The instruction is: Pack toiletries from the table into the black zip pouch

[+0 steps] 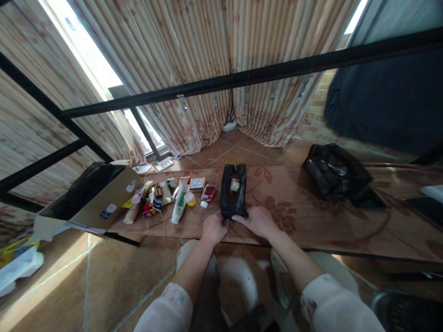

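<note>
A small black pouch (226, 193) stands on the cloth-covered bench (277, 184) with its top parted. A whitish item (235, 185) shows inside it; the rest of the contents is too dark to make out. My left hand (213, 228) is closed at the pouch's near left corner, fingertips pinching its edge. At the near right corner my right hand (259, 222) grips the pouch, its thumb along the near end. Just left of the pouch lie a red bottle with a white cap (208, 194), a yellow-and-white jar (190, 199) and a white-green tube (179, 205).
Several cosmetic bottles (157, 196) and a glittery square case (197, 184) lie further left. A cardboard box (104, 203) holding something black stands at the bench's left end. On the right sits a black plastic bag (335, 173). A dark metal rail (214, 85) crosses before the curtains.
</note>
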The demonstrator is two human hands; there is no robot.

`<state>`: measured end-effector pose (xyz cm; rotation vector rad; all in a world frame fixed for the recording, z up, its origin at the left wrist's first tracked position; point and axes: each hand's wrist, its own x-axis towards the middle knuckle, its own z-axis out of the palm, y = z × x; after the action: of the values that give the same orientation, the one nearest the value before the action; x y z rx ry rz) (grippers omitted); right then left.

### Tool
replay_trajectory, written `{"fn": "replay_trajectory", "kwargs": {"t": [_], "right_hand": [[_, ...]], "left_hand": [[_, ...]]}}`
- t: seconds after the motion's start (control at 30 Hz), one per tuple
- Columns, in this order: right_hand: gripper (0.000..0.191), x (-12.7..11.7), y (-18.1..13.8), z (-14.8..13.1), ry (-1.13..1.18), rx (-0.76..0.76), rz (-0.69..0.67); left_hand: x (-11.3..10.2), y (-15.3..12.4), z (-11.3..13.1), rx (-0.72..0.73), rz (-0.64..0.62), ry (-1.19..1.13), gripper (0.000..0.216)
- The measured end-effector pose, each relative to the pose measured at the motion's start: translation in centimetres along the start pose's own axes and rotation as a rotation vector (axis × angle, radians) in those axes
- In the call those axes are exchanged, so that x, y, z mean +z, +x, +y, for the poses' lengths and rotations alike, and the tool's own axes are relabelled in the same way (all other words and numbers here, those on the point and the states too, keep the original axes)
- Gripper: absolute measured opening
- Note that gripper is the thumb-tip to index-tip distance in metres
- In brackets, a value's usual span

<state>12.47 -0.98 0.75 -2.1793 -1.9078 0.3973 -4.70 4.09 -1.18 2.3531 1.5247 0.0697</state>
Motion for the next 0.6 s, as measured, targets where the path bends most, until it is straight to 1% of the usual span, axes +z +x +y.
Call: {"fn": "replay_trajectory", "kwargs": {"t": [0.07,0.17,0.33,0.43,0.6], "right_hand": [[0.053,0.16,-0.02,0.24,-0.037,-0.006,-0.065],[0.047,0.5,-0.04,0.41,-0.068,-0.001,-0.11],[0.041,0.74,0.07,0.15,-0.097,0.021,-0.108],[0.04,0.76,0.17,-0.04,-0.104,0.04,-0.113],[0.041,0.83,0.18,0.16,-0.101,0.03,-0.111]], "left_hand": [[-0.07,-0.03,0.02,0.004,0.004,-0.001,0.025],[-0.05,0.01,0.02,-0.002,0.005,0.007,0.025],[0.19,0.19,-0.11,-0.014,-0.01,0.01,0.024],[0.24,0.21,-0.16,-0.002,-0.018,0.007,0.024],[0.04,0.1,-0.01,-0.013,-0.03,0.002,0.025]]}}
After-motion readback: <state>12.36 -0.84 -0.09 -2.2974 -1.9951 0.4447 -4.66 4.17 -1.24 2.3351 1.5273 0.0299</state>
